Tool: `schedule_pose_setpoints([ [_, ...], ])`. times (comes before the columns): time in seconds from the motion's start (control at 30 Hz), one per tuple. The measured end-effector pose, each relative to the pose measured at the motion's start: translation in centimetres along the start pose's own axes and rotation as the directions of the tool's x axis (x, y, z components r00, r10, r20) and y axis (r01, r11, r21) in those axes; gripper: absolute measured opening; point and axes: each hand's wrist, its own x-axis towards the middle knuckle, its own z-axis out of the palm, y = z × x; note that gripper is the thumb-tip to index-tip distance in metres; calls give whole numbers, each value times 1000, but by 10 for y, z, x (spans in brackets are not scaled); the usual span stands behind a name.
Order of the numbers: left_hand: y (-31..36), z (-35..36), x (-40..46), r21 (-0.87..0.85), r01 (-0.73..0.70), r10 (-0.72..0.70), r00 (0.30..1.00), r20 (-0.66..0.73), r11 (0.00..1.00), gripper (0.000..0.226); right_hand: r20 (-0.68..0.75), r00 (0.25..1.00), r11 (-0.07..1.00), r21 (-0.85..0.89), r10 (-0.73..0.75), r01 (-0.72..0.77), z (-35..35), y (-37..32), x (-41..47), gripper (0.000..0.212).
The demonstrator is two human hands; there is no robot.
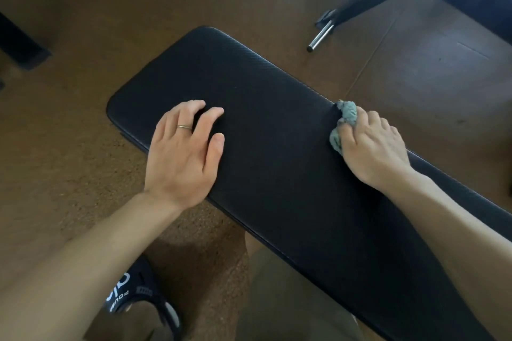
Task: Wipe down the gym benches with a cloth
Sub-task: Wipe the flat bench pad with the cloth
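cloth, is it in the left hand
No, the right hand grips the bunched grey cloth at the bench pad's far edge; the left hand rests bare on the pad.

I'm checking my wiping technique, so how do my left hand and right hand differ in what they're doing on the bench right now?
The left hand holds nothing; the right hand grips a bunched grey cloth. The left hand lies near the bench pad's rounded end with fingers spread; the right hand's fingers curl at the far edge. The left hand wears a ring; none shows on the right. Both rest on the pad.
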Motion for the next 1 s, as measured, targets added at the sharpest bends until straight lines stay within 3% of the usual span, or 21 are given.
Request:
schedule_pose_setpoints([
  [0.23,-1,-2,0,30,-10,9,999,32,999,52,-73,977,978,-54,-203,199,20,-150,79,69],
  [0.4,-10,-6,7,3,11,-11,999,50,1000,54,-78,924,927,-65,-375,371,21,-117,38,66],
  [0.5,-46,-13,27,-20,246,-246,969,-23,969,52,-19,886,883,-97,-463,459,30,-91,-24,68],
  [0.6,-67,-12,40,-141,459,-467,884,-28,877,55,23,873,864,-130,-487,486,36,-88,-51,68],
  [0.8,-63,-3,40,-231,460,-500,852,-156,857,46,-45,828,827,-112,-558,551,31,-135,21,68],
  [1.0,-65,-3,40,-259,453,-497,856,-142,853,44,10,895,892,-78,-445,444,23,-207,93,63],
])
